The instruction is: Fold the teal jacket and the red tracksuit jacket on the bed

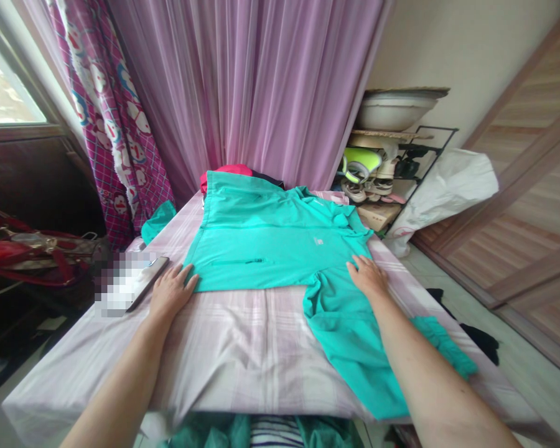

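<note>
A turquoise jacket (261, 239) lies spread sideways across the table, its hem toward the left and its collar end toward the right. One sleeve stretches down toward the near right edge, and its gathered cuff shows beyond my right forearm. My left hand (172, 291) rests at the near corner of the hem, fingers apart and fingertips on the fabric edge. My right hand (368, 277) lies on the jacket near the shoulder, fingers spread. A zipped pocket and a small pale logo face up between my hands. Neither hand grips the cloth.
A phone (149, 283) lies left of my left hand. The table wears a checked cloth (242, 348). Red fabric (233, 169) sits behind the jacket, before a purple curtain (280, 81). A shoe rack (420, 162) and white bag (452, 186) stand at right.
</note>
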A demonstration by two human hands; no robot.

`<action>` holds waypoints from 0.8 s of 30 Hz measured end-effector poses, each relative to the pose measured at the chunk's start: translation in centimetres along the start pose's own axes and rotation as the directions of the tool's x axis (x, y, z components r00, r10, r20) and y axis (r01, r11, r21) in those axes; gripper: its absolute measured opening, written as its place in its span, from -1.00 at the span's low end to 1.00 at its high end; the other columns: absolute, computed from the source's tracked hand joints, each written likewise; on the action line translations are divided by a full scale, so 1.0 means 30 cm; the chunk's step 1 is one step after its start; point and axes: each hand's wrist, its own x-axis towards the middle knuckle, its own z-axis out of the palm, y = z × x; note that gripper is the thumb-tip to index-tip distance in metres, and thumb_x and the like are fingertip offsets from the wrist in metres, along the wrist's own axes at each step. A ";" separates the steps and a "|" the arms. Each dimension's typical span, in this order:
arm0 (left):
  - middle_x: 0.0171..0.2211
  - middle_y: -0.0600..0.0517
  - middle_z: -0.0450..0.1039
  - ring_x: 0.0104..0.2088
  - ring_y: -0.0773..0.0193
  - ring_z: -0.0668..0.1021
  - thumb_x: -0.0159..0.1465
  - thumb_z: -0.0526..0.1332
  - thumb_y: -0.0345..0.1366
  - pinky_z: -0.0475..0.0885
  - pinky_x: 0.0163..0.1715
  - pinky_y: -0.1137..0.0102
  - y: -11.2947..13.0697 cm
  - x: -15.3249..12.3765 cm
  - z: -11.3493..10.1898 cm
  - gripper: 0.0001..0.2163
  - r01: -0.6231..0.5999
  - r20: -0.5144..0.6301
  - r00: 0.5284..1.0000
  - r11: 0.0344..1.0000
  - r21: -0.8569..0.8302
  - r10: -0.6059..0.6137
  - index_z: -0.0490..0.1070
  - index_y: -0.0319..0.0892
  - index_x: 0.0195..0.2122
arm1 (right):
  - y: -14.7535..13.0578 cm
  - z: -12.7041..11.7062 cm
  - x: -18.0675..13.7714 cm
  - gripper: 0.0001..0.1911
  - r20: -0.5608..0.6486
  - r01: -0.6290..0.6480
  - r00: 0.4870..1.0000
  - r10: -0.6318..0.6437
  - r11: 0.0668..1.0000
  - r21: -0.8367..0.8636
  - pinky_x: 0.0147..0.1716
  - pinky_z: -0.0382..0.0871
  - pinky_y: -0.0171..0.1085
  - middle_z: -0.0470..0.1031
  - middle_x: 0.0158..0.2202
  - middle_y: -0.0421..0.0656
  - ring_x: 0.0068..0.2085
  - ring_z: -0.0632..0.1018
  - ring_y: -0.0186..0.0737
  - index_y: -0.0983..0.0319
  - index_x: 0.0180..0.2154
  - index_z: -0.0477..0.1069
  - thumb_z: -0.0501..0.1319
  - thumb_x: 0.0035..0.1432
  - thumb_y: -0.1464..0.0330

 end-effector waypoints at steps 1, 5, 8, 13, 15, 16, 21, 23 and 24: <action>0.33 -0.09 0.27 0.33 -0.02 0.30 0.40 0.00 -0.02 0.20 0.28 0.06 -0.001 0.000 0.001 -0.51 -0.001 -0.005 1.000 1.000 0.001 0.001 0.31 -0.01 0.30 | 0.000 0.001 0.000 -0.41 -0.002 -0.002 1.000 0.002 1.000 -0.002 0.23 0.19 0.00 0.23 0.37 -0.02 0.34 0.25 -0.05 0.17 0.31 0.27 -0.17 0.40 0.13; 0.33 -0.10 0.28 0.32 -0.04 0.32 0.40 0.00 -0.02 0.22 0.28 0.07 -0.001 0.001 0.003 -0.51 -0.008 -0.006 1.000 1.000 0.012 0.008 0.31 -0.03 0.30 | 0.003 0.004 0.001 -0.41 -0.022 0.007 1.000 -0.007 1.000 0.001 0.23 0.20 0.01 0.25 0.36 -0.02 0.33 0.27 -0.04 0.16 0.30 0.29 -0.17 0.40 0.14; 0.33 -0.12 0.27 0.32 -0.04 0.32 0.41 -0.01 -0.02 0.22 0.28 0.07 -0.001 0.002 0.002 -0.51 -0.009 0.002 1.000 1.000 0.021 0.009 0.31 -0.05 0.30 | 0.004 0.005 0.000 -0.41 -0.029 0.018 0.999 -0.018 1.000 0.011 0.22 0.21 0.06 0.26 0.35 -0.01 0.33 0.27 -0.02 0.16 0.30 0.29 -0.17 0.39 0.14; 0.33 -0.12 0.28 0.32 -0.04 0.32 0.41 -0.01 -0.01 0.23 0.27 0.06 -0.003 0.004 0.004 -0.51 -0.013 -0.002 1.000 0.999 0.030 0.014 0.31 -0.03 0.30 | 0.003 -0.001 -0.002 -0.39 -0.015 0.008 1.000 -0.008 1.000 0.013 0.24 0.19 0.05 0.23 0.37 -0.01 0.34 0.26 -0.02 0.17 0.30 0.28 -0.19 0.39 0.12; 0.32 -0.12 0.28 0.31 -0.04 0.33 0.41 -0.01 -0.01 0.23 0.26 0.06 -0.004 0.004 0.006 -0.51 -0.017 -0.010 1.000 0.999 0.031 0.017 0.31 -0.03 0.29 | 0.002 -0.003 -0.003 -0.39 -0.015 0.005 1.000 -0.005 1.000 0.021 0.24 0.19 0.06 0.23 0.37 -0.02 0.34 0.26 -0.02 0.16 0.30 0.28 -0.19 0.39 0.12; 0.32 -0.12 0.28 0.31 -0.03 0.33 0.41 -0.01 -0.01 0.23 0.26 0.06 -0.005 0.005 0.007 -0.51 -0.018 -0.012 1.000 0.999 0.031 0.019 0.31 -0.03 0.29 | 0.002 -0.004 -0.004 -0.40 -0.016 0.005 1.000 -0.005 1.000 0.027 0.23 0.19 0.07 0.24 0.37 -0.02 0.34 0.26 -0.01 0.15 0.30 0.29 -0.18 0.39 0.12; 0.32 -0.11 0.30 0.31 -0.04 0.34 0.40 0.02 -0.01 0.24 0.26 0.06 -0.011 0.007 0.011 -0.52 -0.015 -0.016 1.000 1.000 0.023 0.016 0.33 -0.02 0.28 | 0.004 -0.002 -0.002 -0.40 -0.025 0.015 1.000 -0.014 0.999 0.038 0.23 0.20 0.08 0.26 0.35 -0.01 0.33 0.27 0.00 0.15 0.29 0.29 -0.17 0.39 0.12; 0.31 -0.12 0.31 0.30 -0.04 0.34 0.39 0.03 -0.02 0.25 0.25 0.05 -0.013 0.009 0.013 -0.52 -0.019 -0.023 1.000 1.000 0.016 0.019 0.34 -0.02 0.28 | 0.007 0.002 0.000 -0.40 -0.033 0.018 0.999 -0.016 0.999 0.036 0.22 0.21 0.07 0.26 0.35 -0.01 0.33 0.28 0.00 0.14 0.29 0.31 -0.17 0.39 0.12; 0.31 -0.12 0.31 0.30 -0.04 0.34 0.39 0.03 -0.02 0.25 0.25 0.05 -0.014 0.009 0.013 -0.52 -0.021 -0.025 0.999 1.000 0.013 0.022 0.34 -0.02 0.28 | 0.008 0.004 0.001 -0.41 -0.037 0.020 0.999 -0.018 0.999 0.035 0.22 0.21 0.07 0.27 0.35 -0.02 0.33 0.28 -0.01 0.13 0.28 0.31 -0.17 0.39 0.12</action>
